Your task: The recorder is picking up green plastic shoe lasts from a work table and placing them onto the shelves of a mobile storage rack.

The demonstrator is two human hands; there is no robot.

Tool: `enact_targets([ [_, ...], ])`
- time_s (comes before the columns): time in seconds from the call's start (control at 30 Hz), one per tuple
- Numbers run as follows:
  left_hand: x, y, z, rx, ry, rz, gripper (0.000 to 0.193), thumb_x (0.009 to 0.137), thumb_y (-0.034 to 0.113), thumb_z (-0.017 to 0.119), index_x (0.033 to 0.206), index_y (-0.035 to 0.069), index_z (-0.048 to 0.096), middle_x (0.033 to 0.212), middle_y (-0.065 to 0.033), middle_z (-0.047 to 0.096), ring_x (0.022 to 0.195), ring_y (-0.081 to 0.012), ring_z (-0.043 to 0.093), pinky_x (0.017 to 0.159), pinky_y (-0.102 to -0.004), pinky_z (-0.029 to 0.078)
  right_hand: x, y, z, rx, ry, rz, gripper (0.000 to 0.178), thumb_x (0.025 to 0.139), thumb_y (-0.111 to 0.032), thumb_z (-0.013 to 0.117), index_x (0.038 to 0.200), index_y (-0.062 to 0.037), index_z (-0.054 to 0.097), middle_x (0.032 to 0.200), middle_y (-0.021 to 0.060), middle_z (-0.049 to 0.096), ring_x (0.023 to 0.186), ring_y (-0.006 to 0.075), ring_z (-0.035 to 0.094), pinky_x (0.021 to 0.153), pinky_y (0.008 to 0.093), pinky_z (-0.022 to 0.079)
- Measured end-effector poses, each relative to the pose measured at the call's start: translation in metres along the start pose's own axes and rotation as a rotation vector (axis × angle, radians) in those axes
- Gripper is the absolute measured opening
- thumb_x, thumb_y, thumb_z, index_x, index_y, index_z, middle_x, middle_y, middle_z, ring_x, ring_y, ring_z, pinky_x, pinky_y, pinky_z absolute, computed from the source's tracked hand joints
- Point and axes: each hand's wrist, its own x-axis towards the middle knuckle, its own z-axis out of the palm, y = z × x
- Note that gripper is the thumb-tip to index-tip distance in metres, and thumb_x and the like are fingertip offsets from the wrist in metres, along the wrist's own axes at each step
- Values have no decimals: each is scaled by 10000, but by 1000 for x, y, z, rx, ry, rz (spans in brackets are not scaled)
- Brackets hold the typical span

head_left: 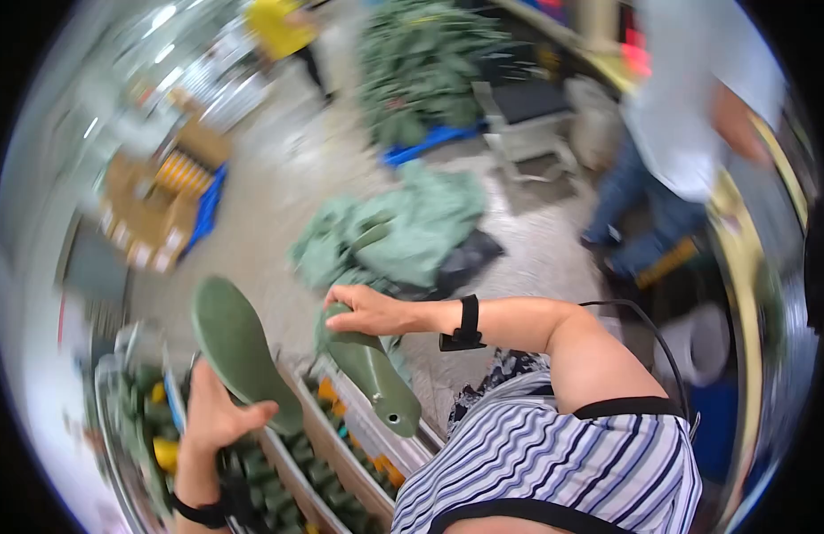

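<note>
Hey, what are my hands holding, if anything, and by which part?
The left hand holds a green shoe form by its lower, narrower half. The right hand holds a second green shoe form by its upper end.

Cardboard boxes (129, 200), a dark-topped stool (524, 104), a person in jeans (674, 147) (blurred), another person in yellow (280, 34).

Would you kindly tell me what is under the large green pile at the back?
A blue base shows along the near edge; the green pile covers the rest.
</note>
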Motion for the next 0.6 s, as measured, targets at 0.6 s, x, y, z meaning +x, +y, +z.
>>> enact_targets([
  [0.6, 129, 165, 400, -480, -770, 568, 402, 592, 128, 736, 927, -29, 580, 804, -57, 592, 746, -152, 558, 695, -292, 464, -547, -37, -216, 127, 1299, -45, 239, 880, -251, 604, 975, -32, 613, 850, 11, 613, 756, 94, 562, 679, 254, 457],
])
